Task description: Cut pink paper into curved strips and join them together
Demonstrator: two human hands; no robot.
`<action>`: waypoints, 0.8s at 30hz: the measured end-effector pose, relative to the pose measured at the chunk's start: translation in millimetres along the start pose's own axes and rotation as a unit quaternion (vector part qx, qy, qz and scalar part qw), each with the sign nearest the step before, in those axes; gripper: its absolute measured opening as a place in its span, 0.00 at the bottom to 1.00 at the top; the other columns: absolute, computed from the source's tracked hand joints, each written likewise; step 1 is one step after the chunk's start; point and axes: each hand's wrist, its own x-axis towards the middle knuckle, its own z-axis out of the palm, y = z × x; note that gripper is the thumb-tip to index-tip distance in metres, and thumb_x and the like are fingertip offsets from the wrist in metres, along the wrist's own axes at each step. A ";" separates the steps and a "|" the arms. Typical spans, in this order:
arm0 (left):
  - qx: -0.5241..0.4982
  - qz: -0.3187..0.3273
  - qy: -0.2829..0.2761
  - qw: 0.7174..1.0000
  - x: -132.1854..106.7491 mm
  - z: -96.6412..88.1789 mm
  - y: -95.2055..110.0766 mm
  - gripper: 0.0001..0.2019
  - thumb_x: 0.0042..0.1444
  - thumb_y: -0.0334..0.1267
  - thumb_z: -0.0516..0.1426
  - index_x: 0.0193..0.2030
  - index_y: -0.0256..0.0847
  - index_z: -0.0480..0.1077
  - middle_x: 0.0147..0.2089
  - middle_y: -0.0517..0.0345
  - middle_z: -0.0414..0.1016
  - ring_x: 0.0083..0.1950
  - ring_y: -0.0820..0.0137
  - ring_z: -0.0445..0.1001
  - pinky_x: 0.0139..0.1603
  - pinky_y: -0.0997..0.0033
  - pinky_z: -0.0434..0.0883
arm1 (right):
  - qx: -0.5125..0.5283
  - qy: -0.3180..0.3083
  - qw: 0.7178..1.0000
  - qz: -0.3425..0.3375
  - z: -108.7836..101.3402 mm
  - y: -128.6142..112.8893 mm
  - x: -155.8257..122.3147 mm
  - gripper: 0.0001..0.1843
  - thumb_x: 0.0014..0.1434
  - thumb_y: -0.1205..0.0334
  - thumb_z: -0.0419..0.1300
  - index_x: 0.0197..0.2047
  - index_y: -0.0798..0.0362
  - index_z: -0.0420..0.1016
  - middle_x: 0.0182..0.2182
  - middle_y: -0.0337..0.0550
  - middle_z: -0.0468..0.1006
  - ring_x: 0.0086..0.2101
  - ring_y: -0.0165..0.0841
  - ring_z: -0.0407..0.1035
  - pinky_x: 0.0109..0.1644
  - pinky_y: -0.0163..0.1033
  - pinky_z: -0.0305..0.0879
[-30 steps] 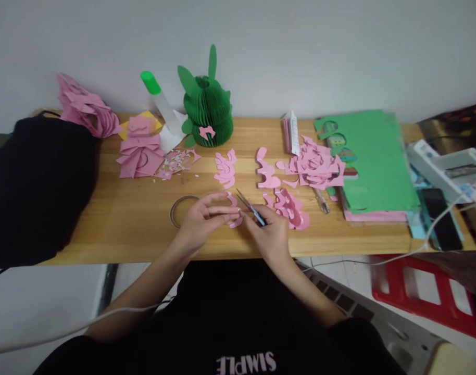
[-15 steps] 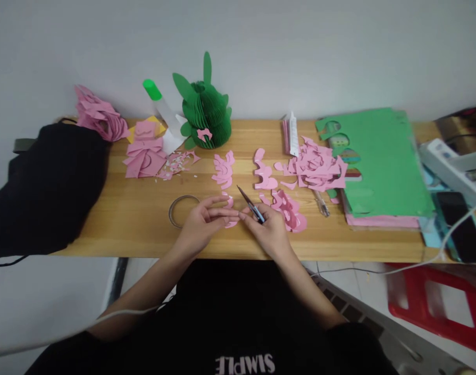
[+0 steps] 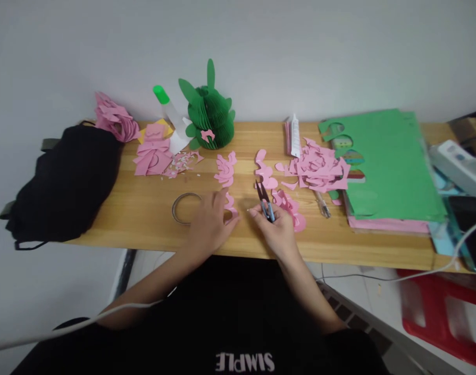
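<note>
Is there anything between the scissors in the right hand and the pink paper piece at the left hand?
Nothing visible. Only bare tabletop lies between the scissors and the pink paper piece.

Snips [image 3: 265, 201] in right hand [image 3: 277, 233]

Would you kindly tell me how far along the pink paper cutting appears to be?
Done: cut pink shapes lie in clusters, with a scrap heap beside them. In hand: the left hand holds a pink piece, the right hand holds snips. Left: pink sheets show under the green stack.
</note>
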 end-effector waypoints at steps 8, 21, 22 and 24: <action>0.141 0.024 -0.066 0.987 -3.9 1.8 -6.6 0.24 0.55 0.33 0.57 0.59 0.35 0.60 0.39 0.49 0.76 0.44 0.57 0.76 0.45 0.57 0.72 | 0.039 0.023 0.999 -0.016 4.6 8.3 -1.6 0.19 0.47 0.51 0.63 0.40 0.53 0.72 0.35 0.45 0.78 0.31 0.34 0.70 0.35 0.39 0.67; 0.169 0.111 -0.053 0.978 -10.1 -2.6 -15.2 0.24 0.59 0.33 0.52 0.63 0.33 0.60 0.39 0.46 0.77 0.40 0.57 0.77 0.43 0.59 0.73 | -0.086 0.017 0.996 -0.028 21.0 17.1 -3.6 0.20 0.49 0.59 0.60 0.47 0.52 0.69 0.26 0.35 0.74 0.21 0.31 0.64 0.29 0.38 0.60; 0.172 0.112 -0.053 0.977 -10.1 -2.7 -15.4 0.24 0.60 0.32 0.51 0.64 0.32 0.60 0.38 0.46 0.77 0.39 0.57 0.77 0.42 0.60 0.72 | -0.088 0.015 0.996 -0.028 20.7 17.9 -3.7 0.20 0.50 0.58 0.60 0.47 0.52 0.69 0.26 0.35 0.74 0.22 0.31 0.65 0.29 0.38 0.60; 0.172 0.116 -0.052 0.977 -10.0 -3.6 -16.7 0.23 0.62 0.32 0.49 0.64 0.31 0.61 0.36 0.47 0.77 0.37 0.58 0.76 0.42 0.61 0.72 | -0.093 0.012 0.995 -0.027 20.6 19.6 -3.9 0.20 0.51 0.58 0.60 0.47 0.53 0.69 0.25 0.35 0.73 0.22 0.32 0.65 0.29 0.38 0.60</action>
